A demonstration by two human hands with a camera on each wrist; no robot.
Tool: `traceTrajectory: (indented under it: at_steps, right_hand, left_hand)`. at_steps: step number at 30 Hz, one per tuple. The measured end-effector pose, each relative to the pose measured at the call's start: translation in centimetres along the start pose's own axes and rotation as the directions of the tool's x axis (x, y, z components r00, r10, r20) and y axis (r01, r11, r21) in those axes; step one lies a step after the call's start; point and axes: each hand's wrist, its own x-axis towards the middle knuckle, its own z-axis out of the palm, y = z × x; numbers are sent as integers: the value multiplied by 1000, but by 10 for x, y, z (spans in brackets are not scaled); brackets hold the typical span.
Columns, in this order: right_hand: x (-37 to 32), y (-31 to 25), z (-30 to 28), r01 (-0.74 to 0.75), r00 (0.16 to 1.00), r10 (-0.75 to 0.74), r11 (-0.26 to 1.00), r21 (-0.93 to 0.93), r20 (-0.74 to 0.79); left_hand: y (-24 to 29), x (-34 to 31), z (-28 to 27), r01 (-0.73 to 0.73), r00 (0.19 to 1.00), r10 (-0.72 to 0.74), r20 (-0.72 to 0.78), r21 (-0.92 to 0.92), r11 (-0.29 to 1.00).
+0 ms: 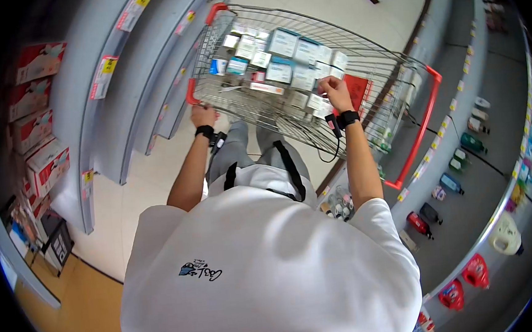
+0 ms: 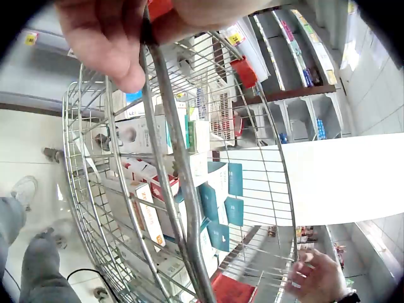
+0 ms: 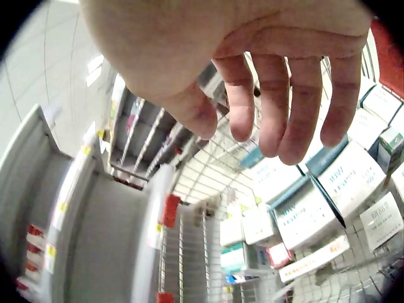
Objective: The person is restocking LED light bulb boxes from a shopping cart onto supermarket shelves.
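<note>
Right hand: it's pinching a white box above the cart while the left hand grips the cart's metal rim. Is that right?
Not quite: the right hand holds nothing. The right wrist view shows its fingers hanging loose, with the boxes below. The left hand does grip the cart's metal rim.

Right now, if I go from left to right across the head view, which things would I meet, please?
Stacked red-and-white boxes, left hand, long white box with red print, right hand, red cart handle, white jug.
</note>
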Motion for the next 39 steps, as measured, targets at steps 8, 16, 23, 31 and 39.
traceTrajectory:
  at_steps: [8,16,23,31,39]
  right_hand:
    - [80,75,99,-172,969,222,921,-350,109]
    - [116,70,166,-87,968,149,954,-288,203]
    - [129,33,180,91,996,-70,777,-623,59]
    - [137,35,195,212,967,-205,331,-919,149]
    - [170,62,193,276,926,-354,391,-878,133]
  left_hand:
    - [33,-47,-6,106,993,-93,71,-207,973]
    - [26,-48,-12,12,1000,-12,8,16,1000]
    - [32,-55,-22,29,999,-28,46,-22,999]
    - [27,-82,-32,-45,992,41,120,28,999]
    - [19,-99,-39,8,993,-9,114,5,1000]
